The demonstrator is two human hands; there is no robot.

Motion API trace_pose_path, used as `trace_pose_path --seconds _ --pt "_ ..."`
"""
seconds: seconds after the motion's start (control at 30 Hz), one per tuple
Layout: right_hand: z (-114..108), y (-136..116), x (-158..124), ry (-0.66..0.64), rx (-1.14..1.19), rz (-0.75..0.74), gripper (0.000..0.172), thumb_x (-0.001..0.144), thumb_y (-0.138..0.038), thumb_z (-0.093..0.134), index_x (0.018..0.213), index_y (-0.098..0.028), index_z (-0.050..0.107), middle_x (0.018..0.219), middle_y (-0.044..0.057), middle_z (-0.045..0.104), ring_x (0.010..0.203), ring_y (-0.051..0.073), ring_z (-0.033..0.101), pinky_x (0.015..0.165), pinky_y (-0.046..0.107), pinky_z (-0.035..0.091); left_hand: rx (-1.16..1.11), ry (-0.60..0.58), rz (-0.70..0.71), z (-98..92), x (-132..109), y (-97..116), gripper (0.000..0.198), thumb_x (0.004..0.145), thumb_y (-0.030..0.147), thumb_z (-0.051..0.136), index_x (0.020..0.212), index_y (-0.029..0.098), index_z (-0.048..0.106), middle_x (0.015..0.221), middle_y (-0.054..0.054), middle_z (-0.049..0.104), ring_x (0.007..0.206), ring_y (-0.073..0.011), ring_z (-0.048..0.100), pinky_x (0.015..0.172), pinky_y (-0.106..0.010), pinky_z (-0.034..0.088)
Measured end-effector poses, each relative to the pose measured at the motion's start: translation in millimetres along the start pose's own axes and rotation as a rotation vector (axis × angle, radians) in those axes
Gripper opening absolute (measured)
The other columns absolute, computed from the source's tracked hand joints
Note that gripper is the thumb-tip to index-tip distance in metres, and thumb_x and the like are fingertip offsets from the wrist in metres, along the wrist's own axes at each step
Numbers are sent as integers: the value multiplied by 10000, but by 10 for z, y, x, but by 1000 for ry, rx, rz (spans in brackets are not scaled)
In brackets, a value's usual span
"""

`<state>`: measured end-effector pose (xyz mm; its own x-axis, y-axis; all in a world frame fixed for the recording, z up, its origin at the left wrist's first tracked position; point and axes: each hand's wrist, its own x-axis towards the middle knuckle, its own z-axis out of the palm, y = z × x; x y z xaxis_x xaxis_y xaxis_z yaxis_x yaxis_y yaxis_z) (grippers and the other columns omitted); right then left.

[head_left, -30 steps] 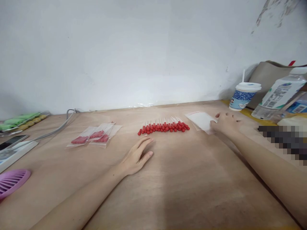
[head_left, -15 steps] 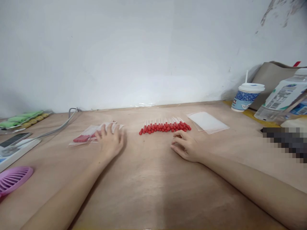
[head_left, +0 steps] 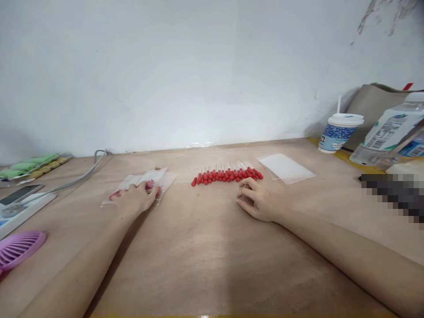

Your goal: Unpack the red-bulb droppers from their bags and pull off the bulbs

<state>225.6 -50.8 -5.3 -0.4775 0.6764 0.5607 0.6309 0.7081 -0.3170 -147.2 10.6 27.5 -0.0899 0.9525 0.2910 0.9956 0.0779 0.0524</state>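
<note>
My left hand [head_left: 134, 198] lies on a small pile of clear bags [head_left: 158, 179] filled with red-tipped sticks, its fingers curled onto them. My right hand [head_left: 256, 199] rests on the wooden table [head_left: 212, 256] with its fingers loosely curled and nothing seen in them, just in front of a row of loose red-tipped sticks [head_left: 227, 174]. A stack of empty clear bags [head_left: 286, 168] lies to the right of the row.
A paper cup with a straw [head_left: 339, 132], a plastic bottle [head_left: 386, 130] and a grey bag [head_left: 372, 106] stand at the back right. At the left are a grey cable [head_left: 77, 176], a phone [head_left: 18, 194], a green tray [head_left: 29, 165] and a purple fan [head_left: 18, 249].
My left hand went from the table's middle to the filled bags and closed its fingers on them. My right hand left the empty bags and came to rest before the sticks.
</note>
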Motion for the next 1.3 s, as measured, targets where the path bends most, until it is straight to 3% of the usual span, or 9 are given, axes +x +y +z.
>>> trace_pose_path --seconds 0.1,0.2,0.3,0.43,0.6,0.73,0.93,1.17,1.3 --pt "-6 5 1 -7 -11 -11 132 819 -271 465 855 -184 558 1016 93 445 750 136 521 700 313 470 248 27 -92 -33 -39 175 507 831 484 326 921 88 629 890 -237 627 838 -406 586 772 -585 300" --pt "-1 11 -3 -14 1 -2 125 821 -267 460 853 -191 554 1023 92 444 768 142 522 699 320 474 320 93 17 -62 -24 204 490 877 385 288 777 58 638 714 -192 642 722 -344 617 786 -542 318" --pt "9 16 -3 -28 5 14 129 827 -269 450 849 -192 551 1034 90 442 761 139 523 692 320 477 300 189 70 -97 27 185 478 913 337 221 885 81 624 811 -161 659 771 -298 622 843 -488 323" --pt "2 3 12 -22 -2 11 128 823 -263 452 882 -194 543 1023 93 458 786 152 524 701 321 472 9 460 110 -162 2 328 418 924 319 218 1139 142 529 1039 -134 629 902 -249 600 790 -360 395" --pt "-77 -39 11 98 86 128 413 774 -344 542 1147 -207 430 1059 105 498 904 220 521 781 396 448 -429 609 379 -231 -391 843 305 889 313 359 920 158 619 798 -68 658 745 -181 612 694 -277 425" --pt "-112 -10 -33 77 430 157 739 661 -497 631 1259 -212 305 1159 115 461 1009 244 495 864 407 416 -732 278 422 -154 -713 1234 326 905 318 329 810 170 603 692 -11 629 646 -136 586 612 -232 432" --pt "-49 22 -26 -49 961 378 516 816 -563 335 1208 -228 317 1060 86 538 768 174 590 659 328 495 -883 -136 326 102 -722 1447 399 888 396 334 633 160 529 570 5 553 569 -137 535 546 -240 405" --pt "34 115 -43 190 368 504 368 701 -270 580 1043 -198 463 961 65 551 785 177 567 659 329 497 -1287 -531 143 151 -529 1458 284 832 418 454 955 164 478 713 3 571 515 -104 561 537 -265 492" --pt "-26 51 -67 281 -79 288 172 731 -220 551 902 -209 574 975 77 543 967 244 512 837 427 421 -1261 -462 181 175 -527 1306 276 771 295 560 995 152 484 749 -7 566 658 -111 591 675 -274 492"
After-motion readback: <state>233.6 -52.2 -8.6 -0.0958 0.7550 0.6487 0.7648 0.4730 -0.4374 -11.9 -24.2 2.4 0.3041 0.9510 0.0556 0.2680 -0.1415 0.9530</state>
